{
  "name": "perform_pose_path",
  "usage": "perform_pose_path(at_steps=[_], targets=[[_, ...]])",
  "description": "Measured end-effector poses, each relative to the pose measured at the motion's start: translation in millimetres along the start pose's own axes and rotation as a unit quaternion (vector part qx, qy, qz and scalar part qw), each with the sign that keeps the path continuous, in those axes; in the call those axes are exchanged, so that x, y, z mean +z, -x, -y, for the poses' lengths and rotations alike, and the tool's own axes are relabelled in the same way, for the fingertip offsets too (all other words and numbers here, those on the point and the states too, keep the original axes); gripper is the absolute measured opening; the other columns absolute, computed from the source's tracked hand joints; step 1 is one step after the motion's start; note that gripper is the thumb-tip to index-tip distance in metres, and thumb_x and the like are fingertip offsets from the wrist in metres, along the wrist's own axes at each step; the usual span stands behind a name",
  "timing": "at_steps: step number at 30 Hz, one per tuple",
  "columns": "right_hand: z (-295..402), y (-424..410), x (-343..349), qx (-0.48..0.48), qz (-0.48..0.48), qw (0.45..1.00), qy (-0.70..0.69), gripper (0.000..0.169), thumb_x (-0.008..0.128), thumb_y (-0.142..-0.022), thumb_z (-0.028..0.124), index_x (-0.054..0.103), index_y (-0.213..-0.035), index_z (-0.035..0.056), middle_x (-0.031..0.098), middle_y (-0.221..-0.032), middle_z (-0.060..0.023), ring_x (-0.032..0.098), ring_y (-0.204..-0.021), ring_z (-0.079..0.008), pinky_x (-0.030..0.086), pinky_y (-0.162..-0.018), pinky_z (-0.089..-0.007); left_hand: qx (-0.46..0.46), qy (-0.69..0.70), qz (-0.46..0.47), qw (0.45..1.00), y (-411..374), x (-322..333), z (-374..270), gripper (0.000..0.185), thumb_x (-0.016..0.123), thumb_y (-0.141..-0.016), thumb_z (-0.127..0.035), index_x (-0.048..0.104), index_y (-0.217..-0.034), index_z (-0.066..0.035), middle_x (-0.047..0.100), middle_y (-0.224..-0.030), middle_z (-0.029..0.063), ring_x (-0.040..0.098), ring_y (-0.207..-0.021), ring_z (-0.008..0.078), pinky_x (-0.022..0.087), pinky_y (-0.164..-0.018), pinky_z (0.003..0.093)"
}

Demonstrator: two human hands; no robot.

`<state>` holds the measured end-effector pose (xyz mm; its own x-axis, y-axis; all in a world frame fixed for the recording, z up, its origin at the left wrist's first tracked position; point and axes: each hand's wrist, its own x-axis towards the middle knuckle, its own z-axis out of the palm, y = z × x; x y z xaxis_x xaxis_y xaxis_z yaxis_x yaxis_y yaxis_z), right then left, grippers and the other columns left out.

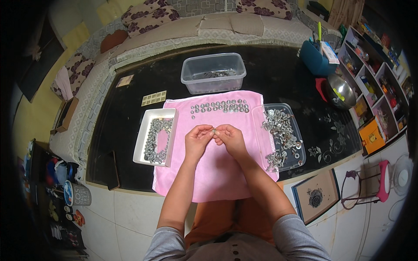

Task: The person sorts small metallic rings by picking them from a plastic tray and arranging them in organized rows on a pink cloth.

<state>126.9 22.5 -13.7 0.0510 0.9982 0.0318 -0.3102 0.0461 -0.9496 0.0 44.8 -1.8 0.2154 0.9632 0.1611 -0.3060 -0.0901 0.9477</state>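
My left hand and my right hand meet over a pink cloth. Between their fingertips is a small metal fastener, mostly hidden by the fingers, so its exact kind cannot be told. Beyond the hands, rows of metal screws with washers stand on the cloth. To the left, a white cardboard box holds many small metal nuts. On the right, a clear plastic tray holds a pile of loose screws and washers.
A clear plastic tub with metal pieces inside stands behind the cloth on the black table. A sticker sheet lies at left. A blue holder, a steel bowl and a compartment shelf line the right side.
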Motion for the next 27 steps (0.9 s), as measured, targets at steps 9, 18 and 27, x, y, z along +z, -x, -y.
perform_pose_path(at_steps=[9,18,27], targets=[[2.7,0.7,0.9,-0.003,-0.005,1.000,0.006,0.013,0.052,-0.079,0.009,0.053,-0.086,-0.0015,0.057,-0.070,-0.0059,0.052,-0.059,-0.0085,0.044,-0.053,-0.0192,0.026,0.017,-0.001,1.000,0.9,1.9,1.1,0.016,0.056,-0.071,0.007,0.054,-0.087,0.005,0.057,-0.082,0.0105,0.056,-0.075,0.0131,0.047,-0.068,0.0216],[-3.7,3.0,3.9,-0.022,-0.039,0.998,0.039,0.011,0.055,-0.076,0.010,0.055,-0.083,0.0013,0.057,-0.068,-0.0052,0.052,-0.058,-0.0088,0.043,-0.053,-0.0206,-0.002,-0.112,-0.041,0.993,-5.0,-1.7,-28.7,0.015,0.058,-0.070,0.005,0.055,-0.084,0.004,0.058,-0.078,0.0075,0.055,-0.071,0.0103,0.046,-0.065,0.0202],[-6.5,5.6,6.5,-0.053,-0.032,0.984,0.169,0.011,0.056,-0.073,0.010,0.055,-0.080,0.0013,0.058,-0.065,-0.0077,0.055,-0.058,-0.0114,0.044,-0.056,-0.0241,0.054,-0.430,0.099,0.896,-78.9,16.5,-31.6,0.015,0.062,-0.066,-0.001,0.059,-0.080,0.000,0.061,-0.070,0.0062,0.056,-0.062,0.0095,0.046,-0.061,0.0212]])
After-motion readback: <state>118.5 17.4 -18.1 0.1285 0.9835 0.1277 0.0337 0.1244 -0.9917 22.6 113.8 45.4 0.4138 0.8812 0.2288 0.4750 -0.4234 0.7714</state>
